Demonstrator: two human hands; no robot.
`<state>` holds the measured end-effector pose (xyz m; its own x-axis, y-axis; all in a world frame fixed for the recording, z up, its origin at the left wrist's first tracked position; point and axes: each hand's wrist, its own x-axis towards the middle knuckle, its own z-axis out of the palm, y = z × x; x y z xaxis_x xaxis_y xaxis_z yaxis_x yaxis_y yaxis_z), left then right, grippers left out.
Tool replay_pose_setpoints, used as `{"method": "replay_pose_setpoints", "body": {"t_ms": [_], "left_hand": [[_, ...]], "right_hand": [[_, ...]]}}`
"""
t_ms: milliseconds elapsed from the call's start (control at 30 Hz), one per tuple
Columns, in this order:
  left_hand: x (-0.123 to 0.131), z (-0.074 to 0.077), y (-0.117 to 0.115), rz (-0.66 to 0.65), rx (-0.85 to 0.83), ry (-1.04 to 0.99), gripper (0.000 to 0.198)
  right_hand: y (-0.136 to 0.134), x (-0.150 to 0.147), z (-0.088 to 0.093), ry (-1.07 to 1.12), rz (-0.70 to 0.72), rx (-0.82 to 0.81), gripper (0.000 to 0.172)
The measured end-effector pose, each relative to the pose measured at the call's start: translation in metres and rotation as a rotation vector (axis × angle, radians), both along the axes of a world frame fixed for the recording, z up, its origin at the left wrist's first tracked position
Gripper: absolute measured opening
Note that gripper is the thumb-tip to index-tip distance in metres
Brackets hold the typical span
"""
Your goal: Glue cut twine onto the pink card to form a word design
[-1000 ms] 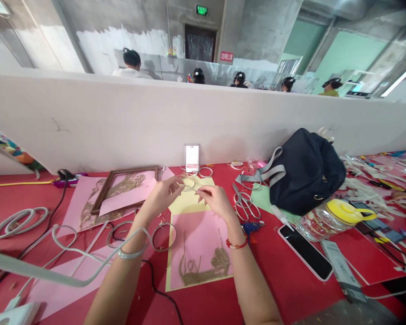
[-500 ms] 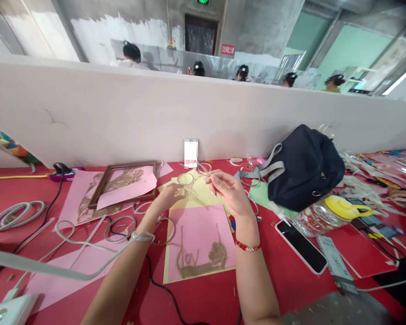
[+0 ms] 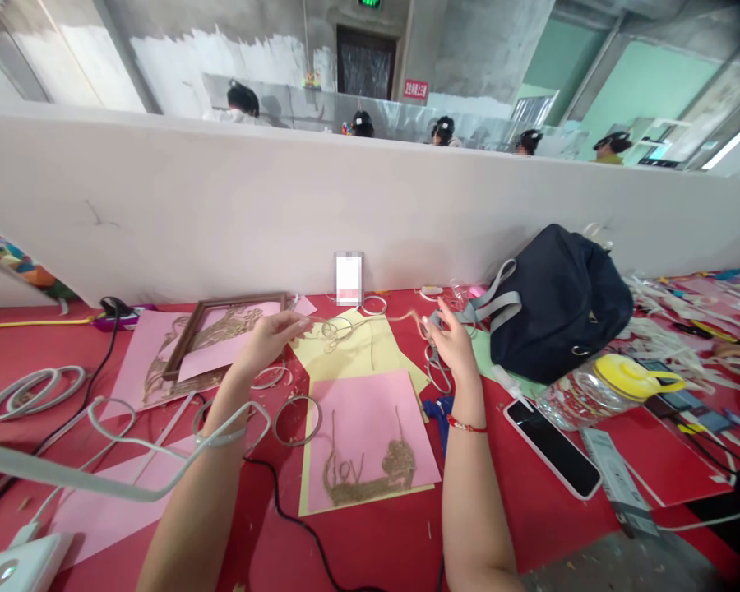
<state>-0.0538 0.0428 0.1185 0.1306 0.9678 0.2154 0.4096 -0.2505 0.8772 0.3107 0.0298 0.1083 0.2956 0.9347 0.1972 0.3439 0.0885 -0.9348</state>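
Note:
My left hand (image 3: 270,335) and my right hand (image 3: 449,340) are held apart above the red table (image 3: 530,510), each pinching one end of a thin tan twine (image 3: 370,322) that is stretched between them with small loops near the left hand. Below the twine lies a pink sheet (image 3: 370,436) on yellow paper, with twine glued on it as letters and a figure. A silver bangle circles my left wrist and a red bracelet my right wrist.
A wooden frame (image 3: 191,337) on pink paper lies at the left, scissors (image 3: 435,370) by my right hand, a dark bag (image 3: 561,304), a phone (image 3: 552,448), a yellow-lidded jar (image 3: 598,390), metal rings, and white cables at the left. Several people sit behind the partition.
My hands were close together over the yellow paper a second ago. They have moved apart, the right one going right, and the twine is now drawn out between them.

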Motion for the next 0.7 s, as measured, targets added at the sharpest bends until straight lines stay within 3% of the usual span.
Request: {"method": "replay_pose_setpoints", "body": {"t_ms": [67, 133, 233, 300, 367, 467, 567, 633, 700], "left_hand": [[0.003, 0.006, -0.003, 0.008, 0.032, -0.032, 0.053], [0.008, 0.011, -0.007, 0.000, 0.036, -0.027, 0.051], [0.017, 0.017, -0.012, -0.045, 0.012, 0.002, 0.046], [0.020, 0.018, -0.014, -0.068, 0.007, 0.027, 0.044], [0.017, 0.018, -0.014, -0.041, 0.021, 0.071, 0.044], [0.004, 0.014, -0.011, 0.165, 0.120, 0.207, 0.036], [-0.005, 0.007, -0.007, 0.433, 0.353, 0.371, 0.029], [0.003, 0.001, -0.005, 0.393, 0.424, 0.430, 0.031], [0.025, -0.009, -0.003, 0.132, 0.368, 0.450, 0.028]], "right_hand": [[0.001, -0.006, -0.002, -0.169, -0.058, 0.010, 0.071], [0.001, -0.021, 0.000, -0.247, -0.037, 0.051, 0.057], [-0.001, -0.054, 0.005, -0.235, 0.201, 0.061, 0.034], [-0.003, -0.076, 0.006, -0.193, 0.400, 0.032, 0.031], [-0.005, -0.088, 0.005, -0.242, 0.485, -0.016, 0.031], [-0.005, -0.081, 0.001, -0.455, 0.377, -0.146, 0.023], [-0.003, -0.049, -0.002, -0.620, 0.181, -0.329, 0.016], [-0.002, -0.022, -0.003, -0.676, 0.067, -0.431, 0.015], [-0.002, 0.002, -0.003, -0.709, -0.031, -0.524, 0.016]]}}
